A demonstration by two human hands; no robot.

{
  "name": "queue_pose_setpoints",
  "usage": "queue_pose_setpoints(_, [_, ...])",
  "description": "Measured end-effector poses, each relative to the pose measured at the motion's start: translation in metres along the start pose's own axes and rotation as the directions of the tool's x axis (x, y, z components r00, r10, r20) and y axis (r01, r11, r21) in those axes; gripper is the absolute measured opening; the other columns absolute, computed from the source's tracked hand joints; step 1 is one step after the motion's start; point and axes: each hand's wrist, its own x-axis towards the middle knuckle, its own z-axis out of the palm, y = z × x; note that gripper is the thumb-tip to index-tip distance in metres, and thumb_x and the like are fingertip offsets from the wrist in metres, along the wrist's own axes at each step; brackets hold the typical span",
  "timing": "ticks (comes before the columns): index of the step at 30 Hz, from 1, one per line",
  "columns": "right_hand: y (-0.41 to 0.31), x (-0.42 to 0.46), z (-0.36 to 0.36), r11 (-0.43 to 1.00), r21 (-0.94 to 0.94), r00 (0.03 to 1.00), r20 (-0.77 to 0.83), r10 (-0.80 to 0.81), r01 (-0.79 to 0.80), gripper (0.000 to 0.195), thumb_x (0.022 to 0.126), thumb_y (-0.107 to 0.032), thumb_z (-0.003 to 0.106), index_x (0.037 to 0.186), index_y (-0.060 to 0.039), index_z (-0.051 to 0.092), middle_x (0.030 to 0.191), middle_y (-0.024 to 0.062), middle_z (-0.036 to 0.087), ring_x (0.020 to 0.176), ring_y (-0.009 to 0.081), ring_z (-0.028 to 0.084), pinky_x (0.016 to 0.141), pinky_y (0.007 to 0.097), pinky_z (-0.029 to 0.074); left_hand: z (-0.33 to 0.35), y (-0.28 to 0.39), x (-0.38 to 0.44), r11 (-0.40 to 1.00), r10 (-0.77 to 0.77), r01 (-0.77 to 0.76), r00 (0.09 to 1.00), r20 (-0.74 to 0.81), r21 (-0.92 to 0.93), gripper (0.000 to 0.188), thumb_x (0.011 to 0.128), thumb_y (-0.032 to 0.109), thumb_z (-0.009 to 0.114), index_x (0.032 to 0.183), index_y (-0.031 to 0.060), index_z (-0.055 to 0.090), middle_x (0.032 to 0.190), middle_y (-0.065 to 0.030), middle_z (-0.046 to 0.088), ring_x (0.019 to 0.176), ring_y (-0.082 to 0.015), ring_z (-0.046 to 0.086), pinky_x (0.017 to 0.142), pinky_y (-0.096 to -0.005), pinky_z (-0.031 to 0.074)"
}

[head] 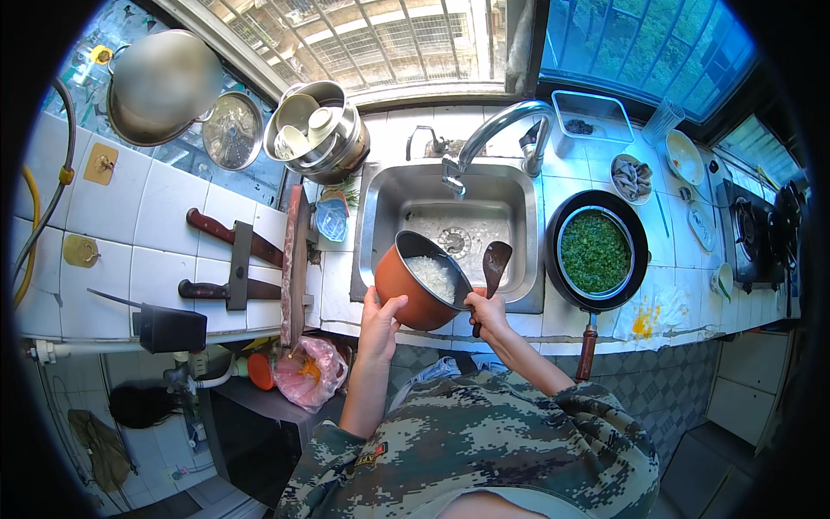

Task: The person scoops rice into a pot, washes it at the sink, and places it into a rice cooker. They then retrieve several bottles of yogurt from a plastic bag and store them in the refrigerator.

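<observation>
A reddish-brown cooking pot with a dark inside is tilted over the front edge of the steel sink. White cooked rice lies in it. My left hand holds the pot's lower left side, fingers around the wall. At the right rim, my right hand grips a dark wooden spatula by its handle, blade up, and also touches the pot's rim. To the right, a black frying pan holds a round metal dish of chopped greens.
A curved faucet reaches over the sink. Stacked pots with bowls stand at the back left. Two knives hang in a wall rack. Right of the pan lies a stained paper towel, with a gas stove beyond.
</observation>
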Motion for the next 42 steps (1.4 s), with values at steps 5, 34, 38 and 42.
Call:
queue_pose_setpoints(5, [0.0,0.001,0.0,1.0,0.01,1.0,0.008,0.005,-0.005,0.009,0.069,-0.001,0.059,0.078,-0.0023,0.057,0.052,-0.0002,0.043,0.037,0.0089,0.035,0.036,0.0255,0.03,0.004,0.005,-0.002,1.0,-0.01,0.011,1.0,0.005,-0.023,0.072,0.072,0.013,0.068,0.131,0.0081,0.027,0.122,-0.0108,0.047,0.113,-0.0206,0.044,0.089,-0.0378,0.036])
queue_pose_setpoints(34, [0.003,0.006,-0.003,0.998,0.057,0.999,-0.017,0.038,-0.037,0.007,0.066,-0.003,0.061,0.071,-0.0029,0.056,0.052,0.0007,0.045,0.037,0.0099,0.037,0.035,0.026,0.031,0.014,0.005,0.0,0.999,0.038,-0.038,0.999,0.035,0.002,0.071,0.076,0.01,0.063,0.135,0.0066,0.025,0.125,-0.0095,0.044,0.112,-0.0186,0.045,0.092,-0.0426,0.034])
queue_pose_setpoints(38, [0.003,0.007,-0.005,0.998,0.033,0.998,0.019,0.058,-0.058,0.018,0.07,-0.002,0.06,0.087,-0.001,0.059,0.051,-0.0017,0.043,0.036,0.0078,0.032,0.036,0.0258,0.029,0.017,0.008,-0.002,0.999,0.05,-0.05,0.998,0.039,0.004,0.069,0.076,0.01,0.063,0.134,0.0068,0.027,0.125,-0.0096,0.043,0.113,-0.019,0.043,0.092,-0.0428,0.034])
queue_pose_setpoints(42, [0.005,0.009,-0.005,0.998,0.033,0.998,0.012,0.058,-0.058,0.018,0.069,-0.002,0.06,0.087,-0.001,0.059,0.051,-0.0017,0.043,0.036,0.0077,0.032,0.036,0.0257,0.03,0.016,0.007,-0.001,0.999,0.053,-0.053,0.998,0.042,0.007,0.068,0.076,0.01,0.063,0.134,0.0069,0.028,0.125,-0.0097,0.043,0.114,-0.0193,0.042,0.092,-0.0428,0.034])
